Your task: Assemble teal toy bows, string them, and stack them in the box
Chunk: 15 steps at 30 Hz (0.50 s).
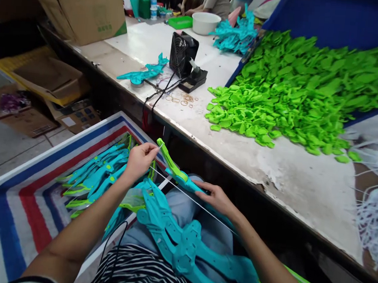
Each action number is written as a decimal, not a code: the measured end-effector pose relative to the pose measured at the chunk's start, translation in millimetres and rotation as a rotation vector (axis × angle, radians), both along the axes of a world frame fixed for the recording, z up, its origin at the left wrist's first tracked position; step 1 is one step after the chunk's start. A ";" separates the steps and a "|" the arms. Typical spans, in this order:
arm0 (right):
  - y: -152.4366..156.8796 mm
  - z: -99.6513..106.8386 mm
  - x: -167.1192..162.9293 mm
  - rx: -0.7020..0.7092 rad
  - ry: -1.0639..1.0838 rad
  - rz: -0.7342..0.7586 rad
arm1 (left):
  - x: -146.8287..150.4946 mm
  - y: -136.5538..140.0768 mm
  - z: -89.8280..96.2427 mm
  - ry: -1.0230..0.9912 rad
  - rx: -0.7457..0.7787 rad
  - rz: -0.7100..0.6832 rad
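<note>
My left hand (142,158) is closed in a pinch on a thin white string (195,199), right by the tip of a lime-green plastic arm (170,159). That arm joins a teal plastic piece (188,184), and my right hand (216,199) is wrapped round the teal part. The string runs slantwise below both parts toward my right forearm. Across my lap lies a larger teal plastic body (185,246) with holes in it, which looks like part of a toy bow. How the pieces connect under my right forearm is hidden.
At left stands a striped bin (35,208) holding several teal and green pieces. The table (229,131) carries a heap of green parts (277,96), a small fan (183,54), a soldering-iron stand (193,80), rubber bands and a teal piece (145,73). White strings (376,195) hang at right.
</note>
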State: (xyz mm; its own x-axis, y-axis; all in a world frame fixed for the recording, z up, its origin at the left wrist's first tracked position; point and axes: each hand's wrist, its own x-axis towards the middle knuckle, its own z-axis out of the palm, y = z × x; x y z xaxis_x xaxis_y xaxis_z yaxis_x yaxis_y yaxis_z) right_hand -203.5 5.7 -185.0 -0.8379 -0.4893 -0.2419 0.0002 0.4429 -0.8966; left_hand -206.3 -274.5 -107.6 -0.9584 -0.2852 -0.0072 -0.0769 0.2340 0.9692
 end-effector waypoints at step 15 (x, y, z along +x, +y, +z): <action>-0.8 -1.6 3.5 0.021 0.033 0.018 | -10.9 -8.9 3.8 0.040 0.040 -0.070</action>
State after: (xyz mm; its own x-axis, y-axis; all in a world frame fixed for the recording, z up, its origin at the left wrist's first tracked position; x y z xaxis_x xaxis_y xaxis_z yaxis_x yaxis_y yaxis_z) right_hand -200.0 4.9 -186.5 -0.8370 -0.4990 -0.2245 -0.0374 0.4616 -0.8863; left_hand -217.2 -283.4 -103.8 -0.9757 -0.2181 0.0218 -0.0224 0.1984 0.9799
